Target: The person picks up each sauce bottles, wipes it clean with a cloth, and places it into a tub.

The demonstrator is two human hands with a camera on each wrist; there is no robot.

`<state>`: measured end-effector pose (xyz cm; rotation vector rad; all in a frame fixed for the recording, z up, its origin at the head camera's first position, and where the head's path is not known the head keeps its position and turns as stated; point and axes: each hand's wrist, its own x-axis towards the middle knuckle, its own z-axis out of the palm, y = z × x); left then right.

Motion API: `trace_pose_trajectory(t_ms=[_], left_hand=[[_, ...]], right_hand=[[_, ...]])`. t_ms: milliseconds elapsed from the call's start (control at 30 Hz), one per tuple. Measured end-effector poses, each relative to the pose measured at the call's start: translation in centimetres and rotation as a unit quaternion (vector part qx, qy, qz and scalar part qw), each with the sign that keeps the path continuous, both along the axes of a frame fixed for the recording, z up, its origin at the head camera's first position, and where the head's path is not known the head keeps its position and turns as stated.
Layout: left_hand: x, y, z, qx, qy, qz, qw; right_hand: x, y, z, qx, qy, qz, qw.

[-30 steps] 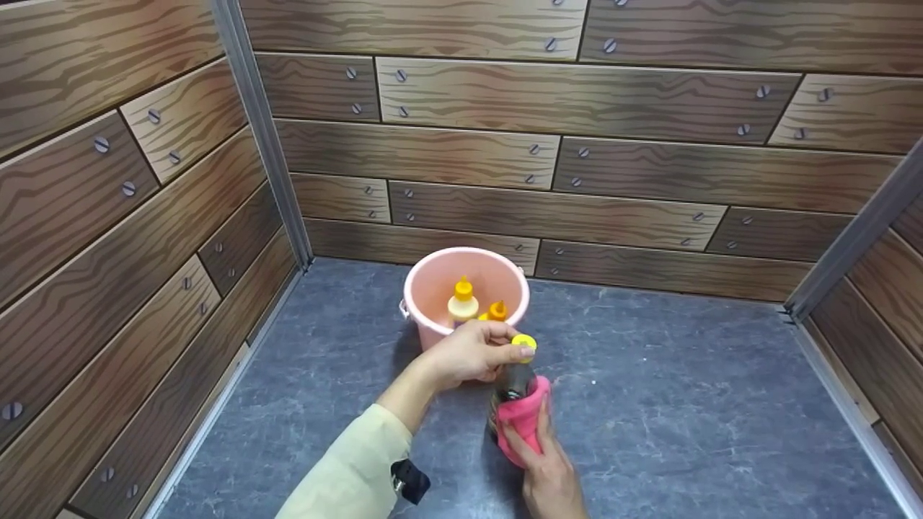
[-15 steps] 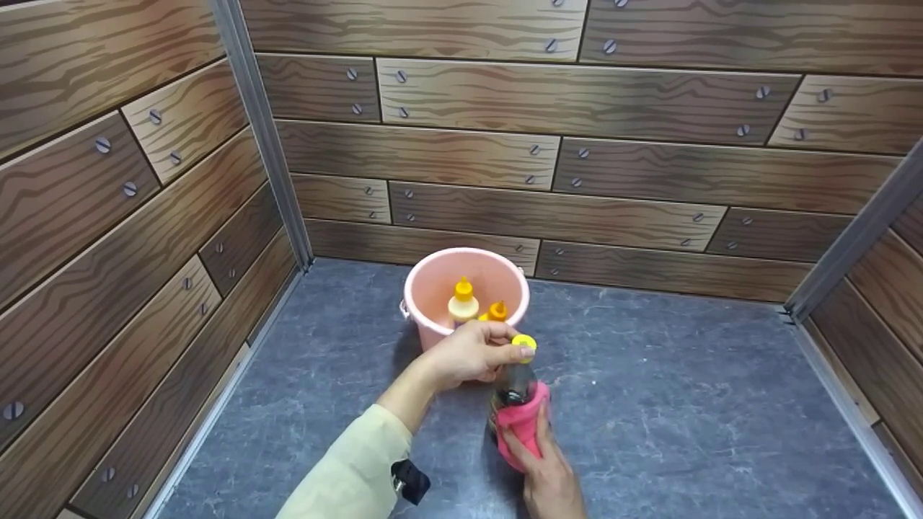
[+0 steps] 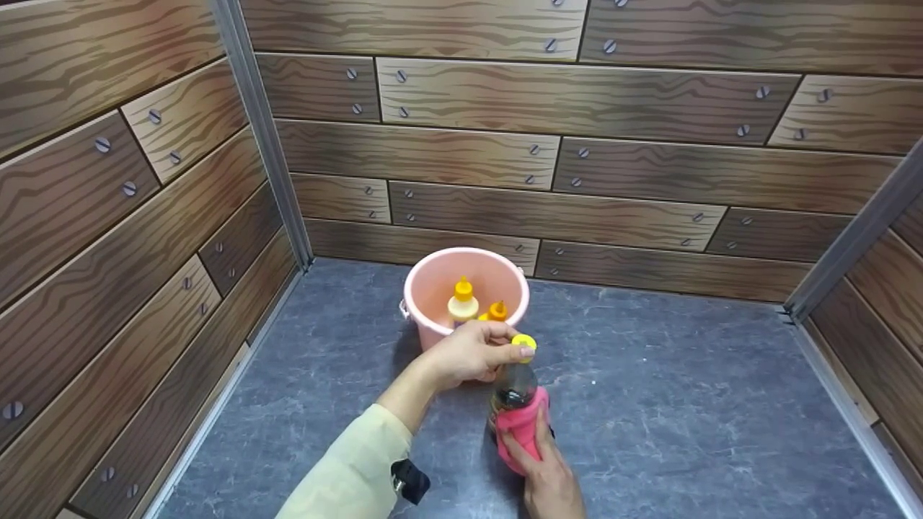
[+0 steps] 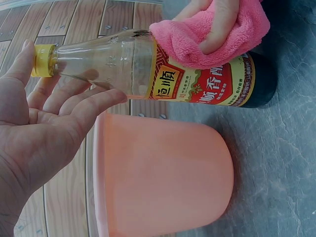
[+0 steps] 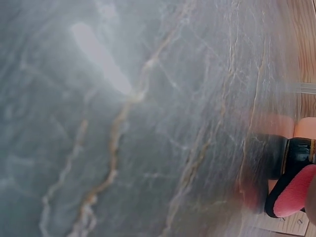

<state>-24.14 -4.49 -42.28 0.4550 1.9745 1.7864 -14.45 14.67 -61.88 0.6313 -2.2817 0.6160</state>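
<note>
A glass vinegar bottle (image 3: 516,380) with dark liquid stands upright on the tabletop, in front of the bucket. My left hand (image 3: 469,355) holds it by its yellow cap (image 3: 524,347), between thumb and fingers. In the left wrist view the bottle's red and yellow label (image 4: 197,85) shows beneath the cloth. Against the bottle's right side, my right hand (image 3: 551,476) grips a pink cloth (image 3: 520,432), lying over the label part. The right wrist view catches only an edge of that cloth (image 5: 294,192) and the bottle's dark base (image 5: 298,150).
A pale pink bucket (image 3: 412,303) stands just behind the left hand. Inside it are a white squeeze bottle with a yellow nozzle (image 3: 463,299) and another orange nozzle top (image 3: 497,311). Wood-patterned walls (image 3: 461,151) enclose the dark marbled tabletop (image 3: 685,404).
The pink cloth has slid a little down the bottle with my right hand, baring more of the glass below the neck. My left hand stays on the cap.
</note>
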Motion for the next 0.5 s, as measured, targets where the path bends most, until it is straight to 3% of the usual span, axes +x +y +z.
trace_pose_trajectory(t_ms=[500], left_hand=[[0.03, 0.02, 0.07, -0.005, -0.001, 0.003, 1.0000]], right_hand=[[0.03, 0.27, -0.36, 0.019, -0.012, 0.002, 0.9997]])
